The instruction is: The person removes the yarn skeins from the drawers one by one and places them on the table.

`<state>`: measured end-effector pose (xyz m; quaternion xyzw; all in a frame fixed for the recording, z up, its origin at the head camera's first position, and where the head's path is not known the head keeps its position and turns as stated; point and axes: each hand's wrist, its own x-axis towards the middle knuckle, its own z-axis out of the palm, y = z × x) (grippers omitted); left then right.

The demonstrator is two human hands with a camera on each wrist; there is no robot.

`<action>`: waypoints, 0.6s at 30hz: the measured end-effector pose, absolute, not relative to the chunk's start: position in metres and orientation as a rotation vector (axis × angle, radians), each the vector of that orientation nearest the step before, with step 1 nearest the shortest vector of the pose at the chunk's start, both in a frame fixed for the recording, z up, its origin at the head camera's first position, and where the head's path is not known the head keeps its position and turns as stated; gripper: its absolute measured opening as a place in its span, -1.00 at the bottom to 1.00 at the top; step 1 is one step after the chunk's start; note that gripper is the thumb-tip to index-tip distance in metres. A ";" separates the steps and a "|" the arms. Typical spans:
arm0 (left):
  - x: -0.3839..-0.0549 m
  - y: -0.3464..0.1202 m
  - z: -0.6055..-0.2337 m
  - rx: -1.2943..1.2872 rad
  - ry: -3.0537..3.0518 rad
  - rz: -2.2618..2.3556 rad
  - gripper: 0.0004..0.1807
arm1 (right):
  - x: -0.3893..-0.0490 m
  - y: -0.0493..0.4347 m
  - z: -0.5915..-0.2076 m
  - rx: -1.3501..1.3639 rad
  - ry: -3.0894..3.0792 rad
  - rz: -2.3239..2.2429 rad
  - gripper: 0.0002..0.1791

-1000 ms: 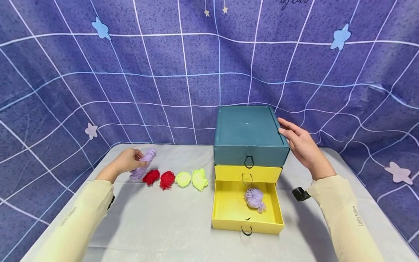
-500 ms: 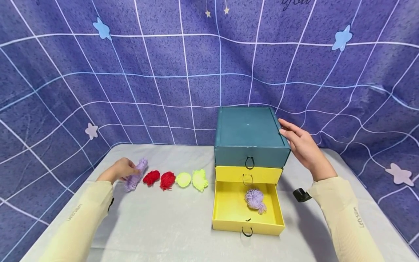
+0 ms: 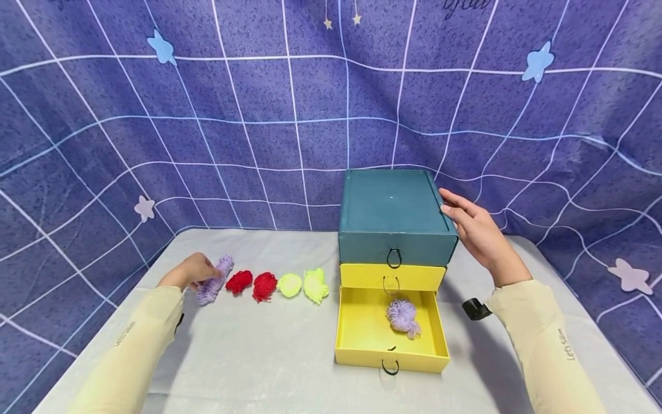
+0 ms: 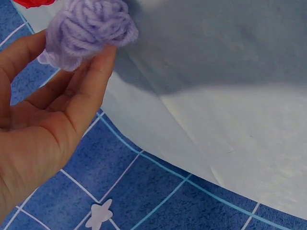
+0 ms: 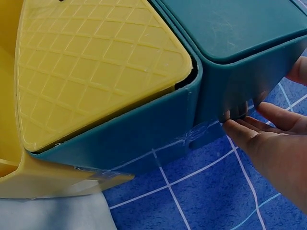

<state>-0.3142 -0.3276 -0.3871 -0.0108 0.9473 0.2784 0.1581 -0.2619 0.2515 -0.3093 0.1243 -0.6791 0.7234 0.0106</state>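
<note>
At the left end of a row of yarn bundles, my left hand (image 3: 198, 270) pinches a light purple yarn bundle (image 4: 91, 31) between thumb and fingers. The bundle is low at the table; whether it bears on the cloth I cannot tell. My right hand (image 3: 478, 230) rests its fingertips on the right side of a dark teal drawer unit (image 3: 390, 201), thumb near the top edge. In the right wrist view the fingers (image 5: 240, 132) touch the unit's side wall without curling round it. Another purple yarn bundle (image 3: 402, 316) lies in the pulled-out lowest yellow drawer (image 3: 359, 330).
Two red yarn bundles (image 3: 265, 286) and two neon yellow yarn bundles (image 3: 315, 285) lie between the left hand and the drawers. A second yellow drawer (image 3: 362, 275) sits above the pulled-out one, under the teal drawer front (image 3: 362, 247). Behind the table (image 3: 248, 356) hangs a blue grid-patterned cloth (image 3: 258, 138).
My left hand has moved down and slightly left with the purple yarn bundle, bringing it to the left end of the row. The right hand stays at the drawer unit.
</note>
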 end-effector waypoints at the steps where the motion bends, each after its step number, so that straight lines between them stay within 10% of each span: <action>1: -0.314 -0.327 -0.386 -0.033 2.710 0.795 -0.63 | -0.262 0.252 -0.309 0.386 -2.118 2.258 -0.31; 18: -0.306 -0.323 -0.356 0.102 2.806 0.751 -0.63 | -0.261 0.252 -0.308 0.396 -2.134 2.243 -0.30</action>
